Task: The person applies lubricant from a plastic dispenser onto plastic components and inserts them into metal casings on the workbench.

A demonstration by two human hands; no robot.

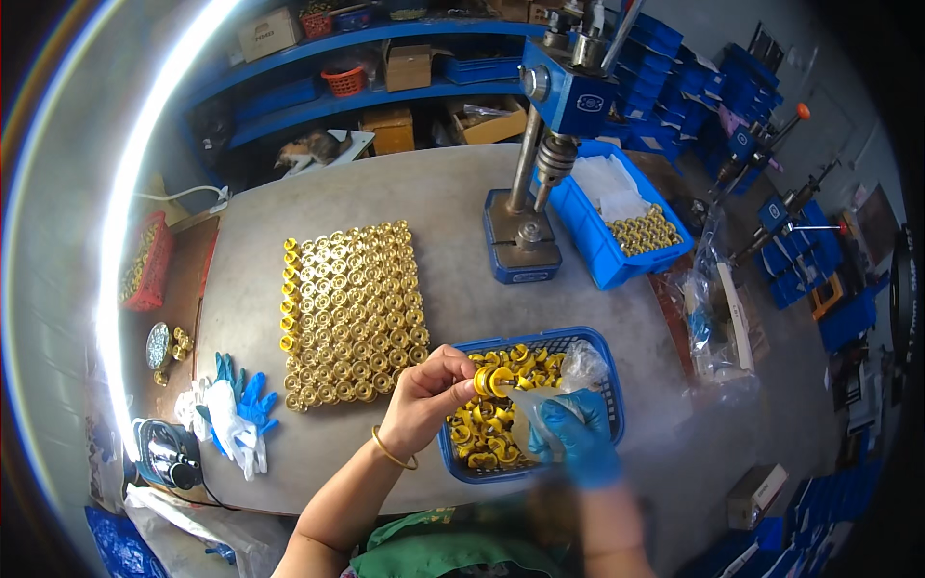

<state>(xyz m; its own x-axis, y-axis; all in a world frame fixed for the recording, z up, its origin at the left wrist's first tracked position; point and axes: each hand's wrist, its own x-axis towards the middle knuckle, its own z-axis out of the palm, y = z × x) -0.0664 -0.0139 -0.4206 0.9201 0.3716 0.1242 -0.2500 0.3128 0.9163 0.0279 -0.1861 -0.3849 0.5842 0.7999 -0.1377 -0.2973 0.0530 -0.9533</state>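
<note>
My bare left hand (430,395) pinches a round yellow part (492,381) with a dark groove, above a blue mesh basket (617,385). Wearing a blue glove, my right hand (576,433) is closed round a whitish, semi-clear piece (530,419), whose kind I cannot make out. The upper end of that piece meets the yellow part. Many loose yellow and black parts (482,448) fill the basket, with a crumpled clear plastic bag (584,364) in its far right corner. To the left of the basket, gold-coloured round pieces (356,308) stand in close rows, with several yellow ones along their left edge.
A blue bench press (525,236) stands at the far middle. Beside it, a blue bin (617,265) holds gold pieces and white sheets. Gloves (236,414) lie at the left, near a dark shiny device (169,453). A cat (313,147) rests beyond the table.
</note>
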